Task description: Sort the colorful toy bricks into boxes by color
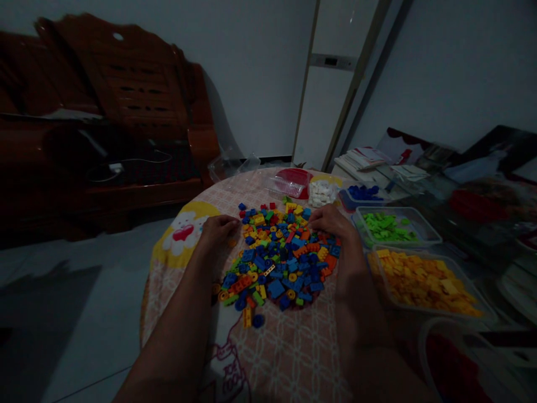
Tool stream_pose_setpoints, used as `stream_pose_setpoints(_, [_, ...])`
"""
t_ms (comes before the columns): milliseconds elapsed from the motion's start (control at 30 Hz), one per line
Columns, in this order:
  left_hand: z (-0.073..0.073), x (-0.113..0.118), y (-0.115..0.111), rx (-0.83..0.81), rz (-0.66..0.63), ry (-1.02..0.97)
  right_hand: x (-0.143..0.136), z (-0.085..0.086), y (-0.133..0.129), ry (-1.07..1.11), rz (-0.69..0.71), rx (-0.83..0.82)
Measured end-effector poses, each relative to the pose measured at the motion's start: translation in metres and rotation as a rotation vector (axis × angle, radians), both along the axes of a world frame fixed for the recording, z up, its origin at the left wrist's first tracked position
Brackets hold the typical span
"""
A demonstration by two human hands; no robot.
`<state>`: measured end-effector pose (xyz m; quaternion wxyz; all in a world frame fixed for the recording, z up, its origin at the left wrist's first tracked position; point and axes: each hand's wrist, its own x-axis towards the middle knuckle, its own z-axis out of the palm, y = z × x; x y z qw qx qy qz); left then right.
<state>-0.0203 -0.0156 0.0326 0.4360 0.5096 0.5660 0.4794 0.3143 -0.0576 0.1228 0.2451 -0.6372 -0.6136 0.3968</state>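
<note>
A heap of mixed toy building bricks (277,254), in blue, yellow, orange, green and red, lies spread over the round table. My left hand (220,228) is at the heap's left edge, fingers curled together; whatever they may hold is hidden. Across the heap, my right hand (331,220) reaches its upper right side. Its fingers are bent closed and point down at the bricks, and I cannot make out what is in them. A loose yellow brick (247,318) and a round blue piece (258,321) lie at the near edge of the heap.
To the right stand clear tubs of yellow bricks (432,282), green bricks (386,226) and blue bricks (364,193). White bricks (323,193) are piled beyond the heap, near a clear plastic lid (285,184). A tub with red pieces (453,366) is at lower right. A wooden bench (126,95) stands behind left.
</note>
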Motion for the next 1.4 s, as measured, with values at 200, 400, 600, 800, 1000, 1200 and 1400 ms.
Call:
stream_pose_setpoints(200, [-0.009,-0.004,0.005,0.011,-0.003,0.020,-0.048,0.007,-0.006,-0.194,0.335,-0.037])
stream_pose_setpoints(400, [-0.010,-0.005,0.005,0.016,-0.007,0.036,-0.073,-0.001,-0.003,-0.556,0.482,0.043])
stream_pose_setpoints(600, [-0.008,-0.004,0.005,-0.027,-0.009,0.011,-0.060,-0.008,0.001,-0.514,0.451,0.025])
stream_pose_setpoints(800, [-0.006,-0.003,0.003,-0.021,-0.004,-0.001,-0.040,-0.005,0.001,-0.209,0.310,-0.073])
stream_pose_setpoints(1000, [-0.007,-0.004,0.003,-0.020,-0.011,-0.018,-0.008,-0.011,0.006,0.180,-0.041,0.018])
stream_pose_setpoints(1200, [-0.017,-0.006,0.009,-0.002,0.001,-0.012,0.034,-0.031,0.027,0.530,-0.697,0.299])
stream_pose_setpoints(1400, [-0.015,-0.008,0.012,-0.007,-0.026,0.008,0.070,-0.041,0.051,0.729,-1.063,0.650])
